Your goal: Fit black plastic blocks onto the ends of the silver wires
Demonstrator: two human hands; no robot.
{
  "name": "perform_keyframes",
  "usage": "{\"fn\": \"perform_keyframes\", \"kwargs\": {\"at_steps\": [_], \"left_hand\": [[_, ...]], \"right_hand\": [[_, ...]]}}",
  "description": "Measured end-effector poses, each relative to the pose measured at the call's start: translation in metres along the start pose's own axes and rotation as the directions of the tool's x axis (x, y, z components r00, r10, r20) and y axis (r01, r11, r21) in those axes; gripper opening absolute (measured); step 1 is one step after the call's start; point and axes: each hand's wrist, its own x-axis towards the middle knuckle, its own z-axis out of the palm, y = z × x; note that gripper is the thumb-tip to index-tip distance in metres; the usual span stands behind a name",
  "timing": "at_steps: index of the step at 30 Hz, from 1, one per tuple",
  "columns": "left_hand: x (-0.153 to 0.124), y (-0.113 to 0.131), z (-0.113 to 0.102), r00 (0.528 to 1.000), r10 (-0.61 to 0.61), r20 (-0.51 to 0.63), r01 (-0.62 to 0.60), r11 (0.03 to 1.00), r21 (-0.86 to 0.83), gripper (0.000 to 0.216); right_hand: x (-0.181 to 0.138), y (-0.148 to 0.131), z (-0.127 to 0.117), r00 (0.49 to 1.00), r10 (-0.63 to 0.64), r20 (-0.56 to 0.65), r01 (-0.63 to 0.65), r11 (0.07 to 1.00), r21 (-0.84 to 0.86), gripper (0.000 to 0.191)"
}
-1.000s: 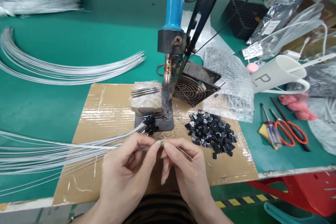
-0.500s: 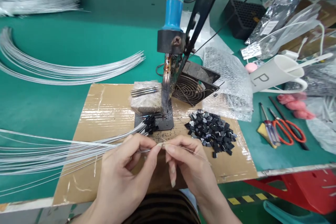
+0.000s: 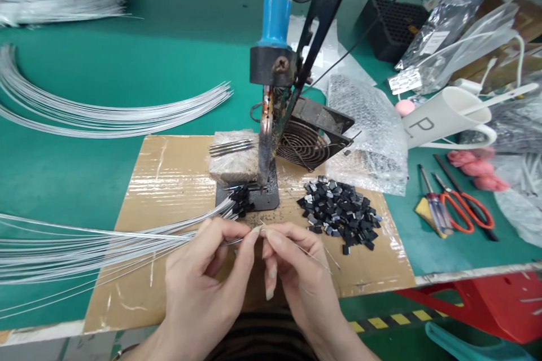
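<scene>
My left hand is closed in a pinch on the ends of a bundle of thin grey wires that fans out to the left over the cardboard sheet. My right hand pinches a fine wire at the same spot, fingertip to fingertip with the left. Just beyond them stands a soldering iron with a blue handle, clamped tip-down in a black stand. Wires with small black parts on their ends lie at its base. A heap of small black components sits to the right.
A small fan and bubble wrap lie behind the heap. Red-handled scissors, a screwdriver and a white mug are at the right. Curved wire bundles rest on the green table at left.
Both hands stay pinched together at the wire ends; my right hand's fingers have shifted slightly and the loose wire tail has swung a little.
</scene>
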Motion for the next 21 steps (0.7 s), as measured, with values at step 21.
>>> {"fn": "perform_keyframes", "kwargs": {"at_steps": [21], "left_hand": [[-0.004,0.004,0.001,0.966,-0.252,0.064,0.26,0.943,-0.206,0.016]], "right_hand": [[-0.004,0.005,-0.007,0.992,-0.116,0.041,0.12,0.989,-0.092,0.026]]}}
